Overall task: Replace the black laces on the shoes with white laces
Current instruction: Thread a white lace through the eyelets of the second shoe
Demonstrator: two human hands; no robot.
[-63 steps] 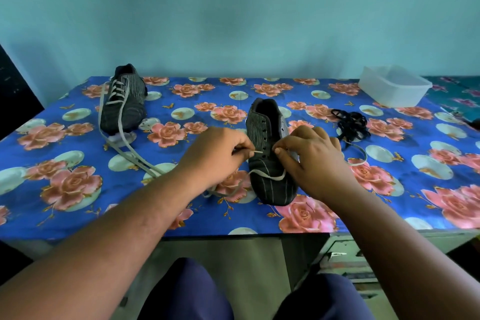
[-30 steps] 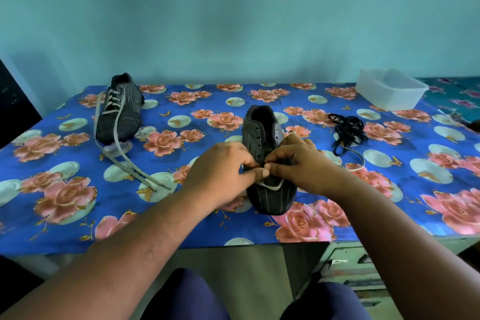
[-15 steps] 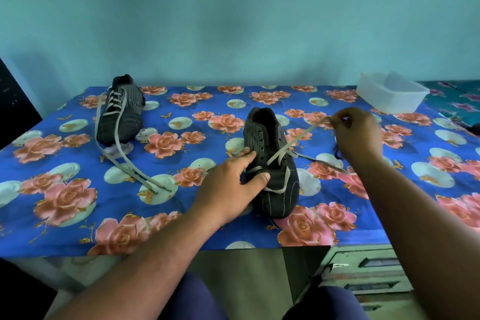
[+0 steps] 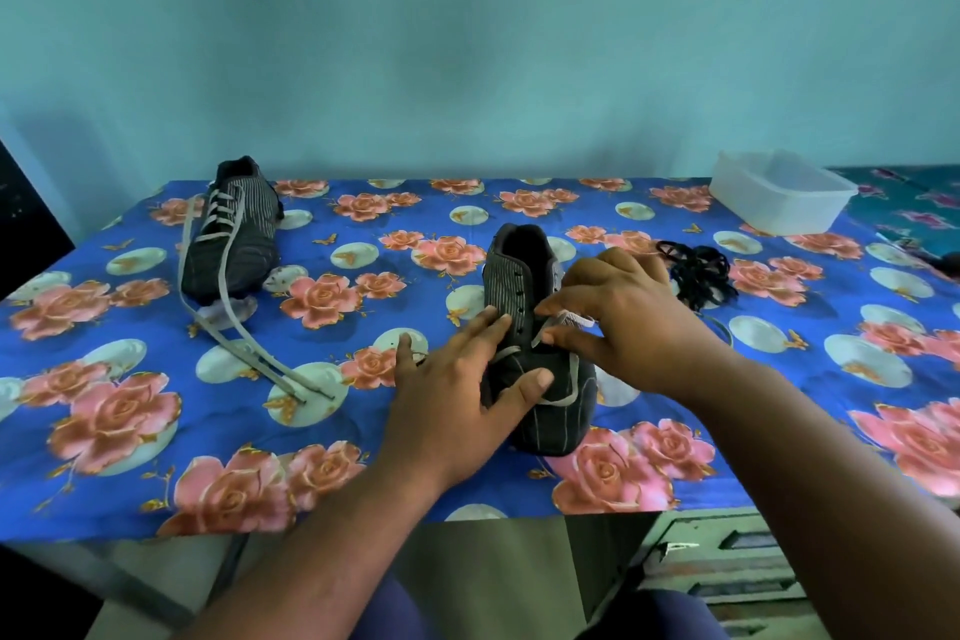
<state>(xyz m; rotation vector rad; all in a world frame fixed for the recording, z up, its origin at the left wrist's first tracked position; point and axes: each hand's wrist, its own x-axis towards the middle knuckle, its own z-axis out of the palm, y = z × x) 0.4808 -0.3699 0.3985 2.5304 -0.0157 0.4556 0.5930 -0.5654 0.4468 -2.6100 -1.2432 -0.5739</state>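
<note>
From the near shoe [image 4: 540, 369], bare bench [image 4: 363, 234] lies open at 11 o'clock up to the far shoe [image 4: 234, 234] with its trailing white laces [image 4: 249, 343], while black laces [image 4: 698, 270] and a plastic tub [image 4: 779, 192] crowd 2 o'clock.

Home room: floral tablecloth [image 4: 130, 431], teal wall [image 4: 467, 42], plastic tub [image 4: 779, 192].

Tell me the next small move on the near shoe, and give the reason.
Probably feed the white lace pinched by the right hand into the next open eyelet of the near shoe: only its lowest holes are laced, and the left hand rests flat on it, steadying it.
</note>
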